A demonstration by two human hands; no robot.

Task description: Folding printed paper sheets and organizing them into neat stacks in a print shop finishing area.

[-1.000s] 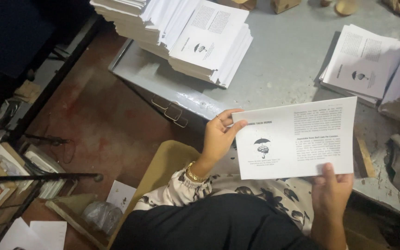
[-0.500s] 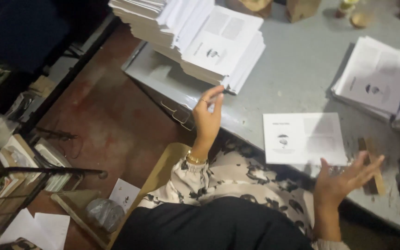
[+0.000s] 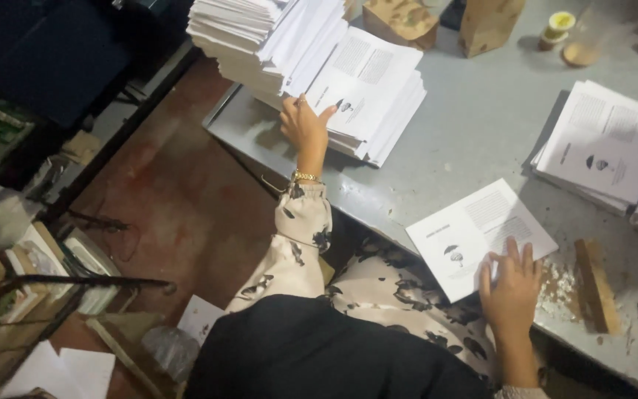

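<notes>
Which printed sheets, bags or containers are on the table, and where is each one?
Printed sheet: near edge, white, under right hand.
Tall paper stack: far left, white, left hand on it.
Second stack: right, white.
Two paper bags: far edge, brown.
Small jar: beside bags, yellow lid.

White leaflets (image 3: 481,236) with black print lie on a grey table (image 3: 474,133). The sleeve (image 3: 297,236) is cream with dark leaf blotches; the bracelet (image 3: 305,176) is gold.
</notes>
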